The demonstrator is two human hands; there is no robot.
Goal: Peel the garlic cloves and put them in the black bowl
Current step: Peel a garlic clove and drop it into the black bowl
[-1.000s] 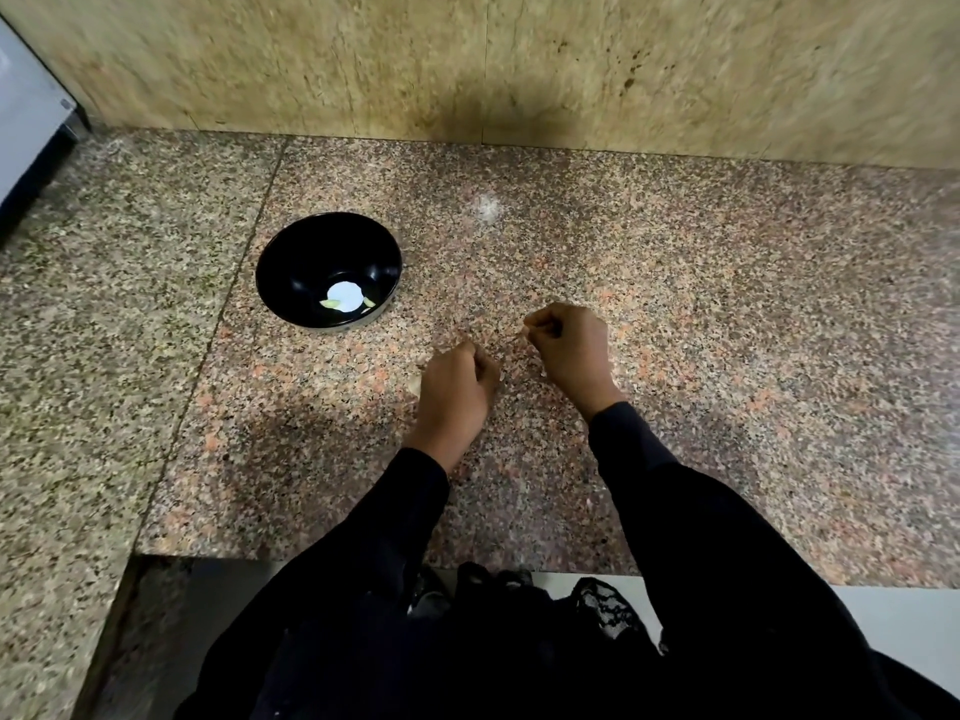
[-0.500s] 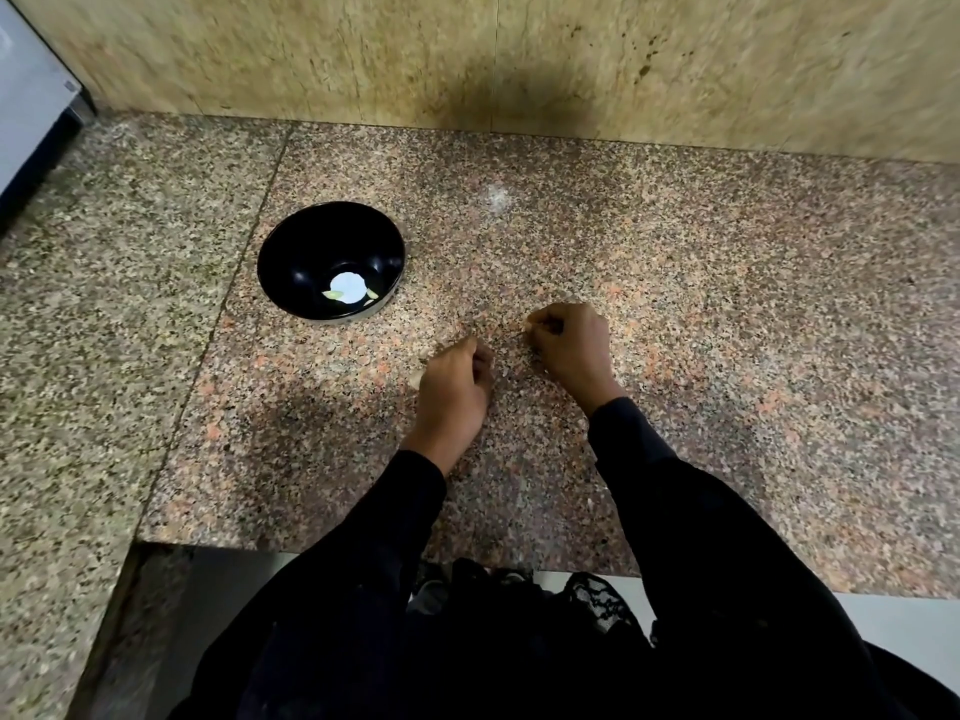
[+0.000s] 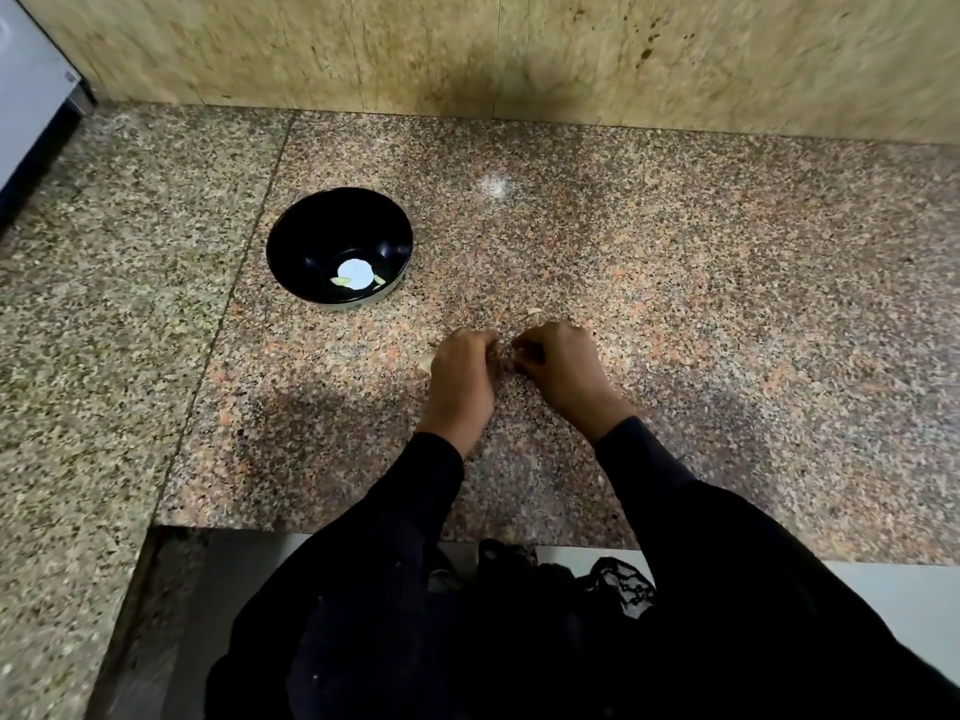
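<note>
The black bowl (image 3: 311, 236) stands on the granite counter, up and left of my hands, with two pale garlic pieces (image 3: 340, 281) in its bottom beside a bright reflection. My left hand (image 3: 462, 376) and my right hand (image 3: 563, 366) rest curled on the counter, their fingertips almost touching. They pinch a small thing between them, likely a garlic clove (image 3: 506, 362), mostly hidden by the fingers. A pale garlic piece (image 3: 426, 362) lies at the left of my left hand. A scrap of skin (image 3: 532, 314) lies just beyond my right hand.
The speckled granite counter (image 3: 727, 314) runs to a beige stone wall (image 3: 519, 49) at the back. A grey appliance edge (image 3: 26, 106) stands at the far left. The counter's front edge (image 3: 363, 530) is near my body; a whitish smudge (image 3: 493, 185) marks the counter.
My two hands have come closer together, so their fingertips now nearly meet. The view has shifted slightly; the bowl has not moved.
</note>
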